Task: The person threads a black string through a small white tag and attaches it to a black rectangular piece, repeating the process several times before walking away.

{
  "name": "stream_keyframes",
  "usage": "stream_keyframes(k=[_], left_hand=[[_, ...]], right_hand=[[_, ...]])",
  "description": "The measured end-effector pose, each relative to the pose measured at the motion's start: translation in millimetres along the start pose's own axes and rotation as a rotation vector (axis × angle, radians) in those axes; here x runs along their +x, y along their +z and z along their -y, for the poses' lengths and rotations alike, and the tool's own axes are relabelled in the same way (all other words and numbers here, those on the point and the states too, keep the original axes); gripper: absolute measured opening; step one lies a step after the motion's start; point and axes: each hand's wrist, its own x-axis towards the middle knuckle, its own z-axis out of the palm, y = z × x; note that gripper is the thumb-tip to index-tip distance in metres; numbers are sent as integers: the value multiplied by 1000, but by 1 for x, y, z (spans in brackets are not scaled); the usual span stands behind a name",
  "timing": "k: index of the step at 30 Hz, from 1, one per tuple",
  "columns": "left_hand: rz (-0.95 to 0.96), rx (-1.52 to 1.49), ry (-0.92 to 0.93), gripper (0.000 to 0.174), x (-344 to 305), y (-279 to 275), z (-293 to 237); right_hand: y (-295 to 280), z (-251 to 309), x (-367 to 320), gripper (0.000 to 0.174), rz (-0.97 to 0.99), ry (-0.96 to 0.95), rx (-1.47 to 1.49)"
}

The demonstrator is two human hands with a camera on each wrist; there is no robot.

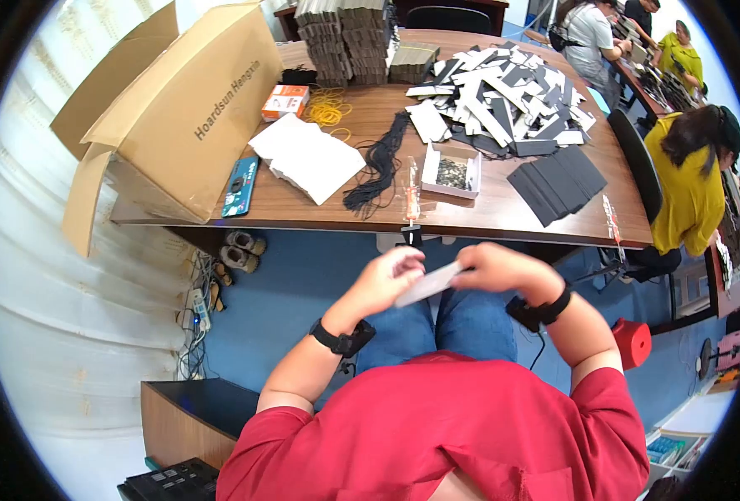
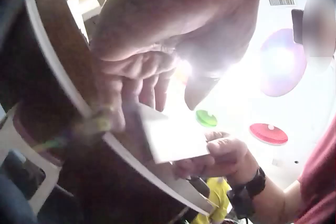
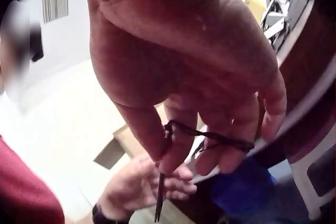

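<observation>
Head view, white card: The white card (image 1: 427, 285) was held above the person's lap, in front of the near edge of the table (image 1: 303, 215), tilted with its right end higher.
Right hand: The near end of the card was pinched between the thumb and fingers of the right hand (image 1: 503, 269).
Black cord: In the right wrist view, the black cord (image 3: 201, 133) was strung across the fingers of the same hand.
Left hand: The left hand (image 1: 382, 282) was positioned at the opposite end of the card. Its fingers were parted and loosely bent, with nothing gripped; whether the card was touched by them could not be told.
Table, middle: A bundle of black cords (image 1: 380, 163) was laid beside an open small box (image 1: 451, 192), in which small dark pieces were contained.
Table, right: Black cards (image 1: 558, 179) were spread in overlapping rows, in front of a heap of black and white strips (image 1: 503, 96).
Table, left: White sheets (image 1: 307, 159) were placed between the cord bundle and a blue package (image 1: 240, 185). Yellow bands (image 1: 328, 107) were piled behind the sheets, near grey stacks (image 1: 345, 42).
Carton: A cardboard carton (image 1: 186, 125) was stood open at the table's left end.
</observation>
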Motion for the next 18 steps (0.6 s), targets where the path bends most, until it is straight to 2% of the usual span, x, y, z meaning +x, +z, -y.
stream_keyframes(k=[1, 2, 3, 4, 6, 7, 9, 10, 11, 15, 18], left_hand=[[-114, 109, 44, 22, 3, -10, -11], [-218, 152, 129, 19, 4, -24, -21], [-349, 200, 137, 16, 6, -40, -23], [-488, 292, 161, 13, 7, -52, -29], [-688, 661, 269, 12, 14, -83, -32], [-771, 966, 408, 18, 17, -94, -35], [-906, 1180, 389, 26, 27, -105, -36], [-912, 1244, 371, 29, 31, -111, -32], [-915, 1307, 351, 32, 36, -116, -28], [-886, 1485, 248, 39, 42, -121, -18], [-845, 1581, 283, 34, 42, -124, -21]], right_hand=[[-24, 7, -4, 22, 29, 138, 121], [-46, -3, -6, 22, -55, 123, 343], [-69, -19, -10, 22, -139, 109, 565], [-94, -47, -8, 28, -318, 35, 692], [-110, -53, -4, 44, -728, 32, 851], [-112, -39, -7, 54, -958, 108, 879], [-105, -46, -2, 58, -1123, 53, 762], [-98, -54, 3, 61, -1206, 27, 700], [-85, -65, 8, 52, -1230, -17, 719], [-8, -72, 23, 33, -1112, -82, 685], [21, -65, 28, 32, -1183, -73, 249]])
